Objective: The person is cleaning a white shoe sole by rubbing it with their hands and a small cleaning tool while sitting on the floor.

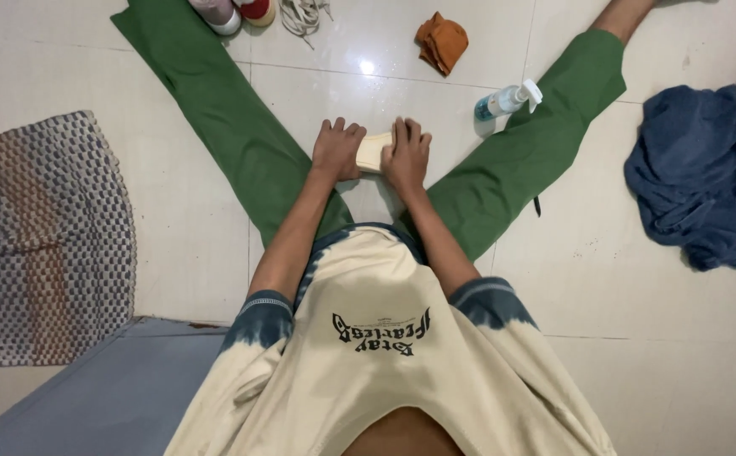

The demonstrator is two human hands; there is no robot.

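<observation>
Seen from the head camera, the person sits on the pale tiled floor with green-trousered legs spread wide, and between them both palms press flat on a small folded cream cloth: the left hand covers its left end and the right hand its right end, fingers stretched out rather than curled around it. Bare tile lies open ahead of the cloth up to the orange rag, while a spray bottle rests against the right leg, a blue garment heap sits well apart at the right edge, and a woven mat reaches the left edge.
</observation>
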